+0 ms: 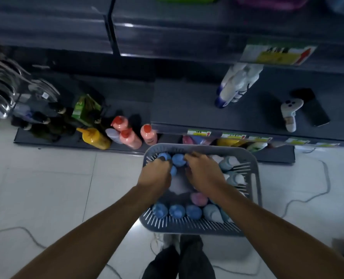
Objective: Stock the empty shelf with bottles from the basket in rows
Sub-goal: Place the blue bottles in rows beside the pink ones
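Note:
A grey slotted basket [254,178] stands on the floor below the shelves, packed with upright bottles that have blue, pale blue and pink caps. Both my hands reach into its far end. My left hand [155,175] is curled around a blue-capped bottle [164,157]. My right hand [202,172] closes on the blue-capped bottle [178,160] beside it. A row of blue caps [176,211] lines the near wall. The dark shelf [187,105] above the basket holds a few white bottles [233,87] at its right.
The bottom shelf at left carries orange-capped bottles [130,135], a yellow bottle [94,137] and dark bottles. A white controller-like object [291,113] and a black phone lie on the dark shelf. Thin cables trail over the white tiled floor. My feet stand just behind the basket.

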{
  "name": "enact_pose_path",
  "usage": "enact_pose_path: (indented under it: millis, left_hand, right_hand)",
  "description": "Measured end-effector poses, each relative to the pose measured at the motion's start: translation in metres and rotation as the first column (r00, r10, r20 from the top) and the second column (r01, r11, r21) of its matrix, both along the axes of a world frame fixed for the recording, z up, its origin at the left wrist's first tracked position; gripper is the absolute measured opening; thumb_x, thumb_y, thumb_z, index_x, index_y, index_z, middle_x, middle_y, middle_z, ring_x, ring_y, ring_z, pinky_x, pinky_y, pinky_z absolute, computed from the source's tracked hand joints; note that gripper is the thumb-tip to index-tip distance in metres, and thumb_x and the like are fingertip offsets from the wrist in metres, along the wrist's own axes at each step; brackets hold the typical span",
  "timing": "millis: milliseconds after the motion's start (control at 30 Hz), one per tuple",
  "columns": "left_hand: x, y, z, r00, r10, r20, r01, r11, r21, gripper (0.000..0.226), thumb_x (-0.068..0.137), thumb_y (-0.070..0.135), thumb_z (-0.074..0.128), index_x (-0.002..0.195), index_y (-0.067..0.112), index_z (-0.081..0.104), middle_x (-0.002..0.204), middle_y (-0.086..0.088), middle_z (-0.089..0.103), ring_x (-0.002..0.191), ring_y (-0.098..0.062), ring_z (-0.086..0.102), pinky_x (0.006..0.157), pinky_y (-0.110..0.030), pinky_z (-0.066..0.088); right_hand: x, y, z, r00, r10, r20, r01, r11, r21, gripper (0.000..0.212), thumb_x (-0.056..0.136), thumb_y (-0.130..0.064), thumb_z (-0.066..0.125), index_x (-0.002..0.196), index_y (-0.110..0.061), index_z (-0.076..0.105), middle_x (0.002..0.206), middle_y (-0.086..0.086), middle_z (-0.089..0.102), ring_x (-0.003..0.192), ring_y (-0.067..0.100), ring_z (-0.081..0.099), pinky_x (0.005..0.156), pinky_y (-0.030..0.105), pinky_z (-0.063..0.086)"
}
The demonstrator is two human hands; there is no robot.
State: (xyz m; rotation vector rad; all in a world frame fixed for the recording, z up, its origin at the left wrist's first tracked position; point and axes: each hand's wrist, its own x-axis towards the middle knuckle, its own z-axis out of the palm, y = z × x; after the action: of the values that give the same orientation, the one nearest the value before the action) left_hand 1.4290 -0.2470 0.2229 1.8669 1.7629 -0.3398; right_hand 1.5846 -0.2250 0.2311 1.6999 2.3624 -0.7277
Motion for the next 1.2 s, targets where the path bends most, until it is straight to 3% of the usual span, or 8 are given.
enact_pose_path:
  millis: [167,300,433,600,700,867,1033,1200]
  left_hand:
    - [0.002,0.001,-0.043,1.0,0.019,0.0,-0.019,0.998,0.056,0.025,0.093,0.012,0.054,0.118,0.013,0.06,0.116,-0.011,0.062,0.097,-0.04,0.067,0.078,-0.045,0.056]
    - [0.003,-0.002,-0.067,1.0,0.013,-0.018,-0.013,0.999,0.04,0.026,0.095,0.016,0.052,0.119,0.015,0.062,0.119,-0.011,0.062,0.098,-0.04,0.066,0.077,-0.044,0.051]
    - [0.002,-0.005,-0.08,0.999,-0.003,-0.046,0.006,0.998,0.055,0.027,0.097,0.015,0.051,0.123,0.017,0.057,0.119,-0.009,0.062,0.099,-0.036,0.067,0.076,-0.043,0.051]
    - [0.003,-0.004,-0.086,0.999,0.012,-0.046,-0.008,0.995,0.103,0.025,0.096,0.013,0.055,0.12,0.017,0.058,0.116,-0.008,0.062,0.095,-0.035,0.068,0.071,-0.043,0.05]
    - [0.005,-0.002,-0.088,0.999,0.021,-0.045,-0.015,0.992,0.123,0.024,0.093,0.012,0.059,0.116,0.016,0.061,0.11,-0.007,0.063,0.091,-0.033,0.068,0.066,-0.042,0.048]
    - [0.006,0.001,-0.083,0.997,0.017,-0.074,-0.01,0.996,0.091,0.019,0.093,0.015,0.059,0.11,0.015,0.065,0.107,-0.008,0.066,0.09,-0.035,0.068,0.066,-0.04,0.044]
    - [-0.003,0.005,-0.064,0.996,0.061,-0.066,-0.055,0.994,0.092,0.019,0.088,0.017,0.062,0.106,0.012,0.066,0.101,-0.013,0.07,0.09,-0.04,0.069,0.074,-0.041,0.052]
    - [-0.006,0.01,-0.035,0.997,0.025,-0.077,-0.016,0.992,0.122,0.023,0.087,0.019,0.067,0.108,0.011,0.067,0.106,-0.014,0.07,0.096,-0.037,0.068,0.079,-0.04,0.052]
  right_hand:
    - [-0.015,0.01,-0.054,1.0,0.0,0.01,-0.001,0.997,0.074,0.028,0.089,-0.009,0.06,0.117,-0.011,0.062,0.116,0.01,0.063,0.108,0.031,0.06,0.081,0.037,0.048]
    - [-0.021,0.013,-0.078,0.999,0.023,0.035,-0.026,0.998,0.065,0.029,0.089,-0.005,0.06,0.117,-0.005,0.064,0.117,0.018,0.062,0.109,0.037,0.06,0.086,0.045,0.05]
    - [-0.024,0.013,-0.089,0.996,0.056,0.063,-0.063,0.992,0.105,0.028,0.072,0.002,0.074,0.099,-0.001,0.071,0.094,0.021,0.068,0.086,0.039,0.069,0.066,0.042,0.057]
    - [-0.028,0.019,-0.095,0.992,0.095,0.088,-0.105,0.988,0.115,0.022,0.07,0.001,0.075,0.09,-0.004,0.068,0.082,0.017,0.068,0.075,0.036,0.07,0.059,0.042,0.057]
    - [-0.028,0.022,-0.095,0.99,0.117,0.083,-0.124,0.988,0.093,0.017,0.077,0.001,0.07,0.093,-0.004,0.066,0.087,0.019,0.067,0.08,0.037,0.069,0.06,0.042,0.056]
    - [-0.022,0.023,-0.09,0.982,0.172,0.075,-0.18,0.979,0.101,0.023,0.093,-0.007,0.052,0.114,-0.009,0.06,0.112,0.014,0.064,0.103,0.034,0.064,0.073,0.04,0.05]
    - [-0.016,0.02,-0.071,0.992,0.12,0.026,-0.122,0.986,0.114,0.014,0.09,-0.011,0.059,0.105,-0.012,0.059,0.108,0.011,0.066,0.096,0.036,0.065,0.065,0.037,0.045]
    - [-0.01,0.018,-0.039,0.996,0.089,-0.003,-0.088,0.988,0.126,0.014,0.088,-0.016,0.062,0.102,-0.015,0.059,0.105,0.007,0.067,0.093,0.035,0.066,0.071,0.038,0.05]
